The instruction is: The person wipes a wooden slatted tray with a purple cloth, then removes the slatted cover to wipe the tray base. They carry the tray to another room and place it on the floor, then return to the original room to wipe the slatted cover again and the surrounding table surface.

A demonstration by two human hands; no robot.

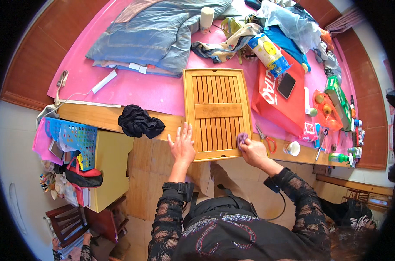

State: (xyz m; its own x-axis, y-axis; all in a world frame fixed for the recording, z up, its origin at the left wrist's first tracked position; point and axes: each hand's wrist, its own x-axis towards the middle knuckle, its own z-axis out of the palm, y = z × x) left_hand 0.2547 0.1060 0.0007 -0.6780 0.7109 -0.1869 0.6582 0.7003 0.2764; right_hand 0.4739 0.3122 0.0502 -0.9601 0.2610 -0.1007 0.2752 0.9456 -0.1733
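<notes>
A slatted wooden tea tray (218, 110) lies on the pink-covered table, its near end at the table's edge. My right hand (254, 152) is closed on a purple cloth (242, 140), pressed to the tray's near right rim. My left hand (182, 145) rests with fingers apart at the tray's near left side; whether its palm presses on the rim is hard to tell. A bunched black cloth (139, 121) lies on the wooden table edge further left. Scissors with orange handles (270, 143) lie just right of the tray.
A red bag (280, 104) bears a smartphone (286, 85) and a wipes packet (269, 53). A white cup (294, 148) stands near the table's edge. Folded blue bedding (145, 36) lies behind. At left, a blue basket (86, 140) sits on a yellow cabinet (112, 169). Another person's hands show lower left.
</notes>
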